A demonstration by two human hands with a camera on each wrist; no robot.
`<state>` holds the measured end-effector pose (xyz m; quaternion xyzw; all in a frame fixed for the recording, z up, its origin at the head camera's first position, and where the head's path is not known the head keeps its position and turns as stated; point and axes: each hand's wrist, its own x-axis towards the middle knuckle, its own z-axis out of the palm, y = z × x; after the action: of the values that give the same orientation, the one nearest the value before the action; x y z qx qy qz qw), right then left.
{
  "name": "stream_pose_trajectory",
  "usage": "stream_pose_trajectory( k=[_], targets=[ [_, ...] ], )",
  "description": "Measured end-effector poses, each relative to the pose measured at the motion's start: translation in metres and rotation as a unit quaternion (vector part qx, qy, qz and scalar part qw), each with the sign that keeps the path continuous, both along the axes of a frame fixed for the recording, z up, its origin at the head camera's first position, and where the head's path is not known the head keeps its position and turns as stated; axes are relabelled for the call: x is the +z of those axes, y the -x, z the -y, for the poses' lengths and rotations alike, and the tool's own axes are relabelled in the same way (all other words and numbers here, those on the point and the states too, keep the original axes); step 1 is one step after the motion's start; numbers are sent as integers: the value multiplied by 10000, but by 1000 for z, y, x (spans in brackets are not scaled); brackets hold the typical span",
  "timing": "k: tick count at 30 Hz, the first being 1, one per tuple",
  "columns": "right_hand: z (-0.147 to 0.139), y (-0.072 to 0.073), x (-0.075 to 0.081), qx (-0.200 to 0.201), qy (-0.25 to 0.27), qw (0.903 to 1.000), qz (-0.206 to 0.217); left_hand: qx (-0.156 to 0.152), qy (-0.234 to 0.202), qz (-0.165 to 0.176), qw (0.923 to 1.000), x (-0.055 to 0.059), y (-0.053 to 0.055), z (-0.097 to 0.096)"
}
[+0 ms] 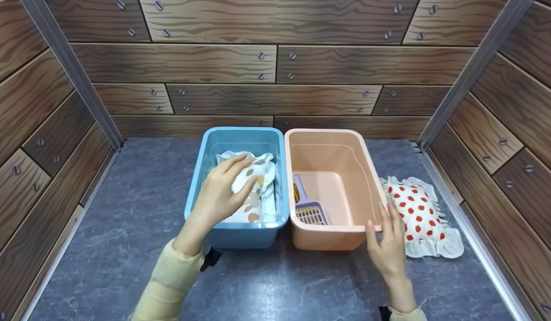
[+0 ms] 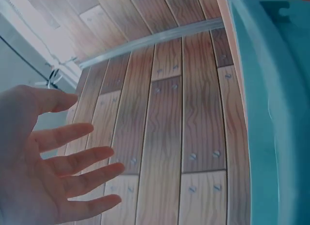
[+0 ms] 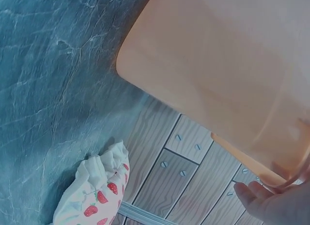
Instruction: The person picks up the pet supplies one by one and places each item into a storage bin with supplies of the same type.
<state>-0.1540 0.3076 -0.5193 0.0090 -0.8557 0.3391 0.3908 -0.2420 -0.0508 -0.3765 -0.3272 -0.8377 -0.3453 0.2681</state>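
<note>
My left hand (image 1: 222,191) hovers above the blue bin (image 1: 244,238), fingers spread and holding nothing. Under it in the bin lies a white frilled cloth item (image 1: 267,171) printed with leaf-like and brown shapes, partly hidden by the hand. In the left wrist view the palm and loose fingers show beside the bin's wall. At the front right corner of the peach bin (image 1: 324,240), my right hand (image 1: 387,249) touches the rim with fairly straight fingers. Inside that bin, a lilac slotted scoop (image 1: 314,213) leans at the left side, with something yellow (image 1: 296,194) partly hidden beside it.
Right of the peach bin lies a white frilled pillow (image 1: 415,209) with red strawberries. Both bins stand side by side on a dark marbled surface (image 1: 124,249). Wood-patterned panels (image 1: 275,98) with metal edging enclose the back and sides.
</note>
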Motion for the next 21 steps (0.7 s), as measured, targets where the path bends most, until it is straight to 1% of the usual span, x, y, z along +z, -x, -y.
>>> stream_pose_trajectory(
  k=[3, 7, 11, 17, 21],
  targets=[
    [0, -1, 1, 41, 34, 10000, 61, 338, -339, -44, 9988, -9, -4, 11],
    [-2, -1, 2, 119, 43, 9998, 180, 843, -625, -5, 9945, -24, -8, 26],
    [-4, -1, 4, 186, 60, 9996, 226, 1313, -842, 87, 9877, -44, -9, 39],
    [-4, -2, 4, 222, 185, 9993, 247, 1963, -929, 98, 9761, -78, -10, 49],
    [-3, -1, 4, 244, 205, 9993, 178, 2293, -996, 110, 9682, -97, -9, 54]
  ],
)
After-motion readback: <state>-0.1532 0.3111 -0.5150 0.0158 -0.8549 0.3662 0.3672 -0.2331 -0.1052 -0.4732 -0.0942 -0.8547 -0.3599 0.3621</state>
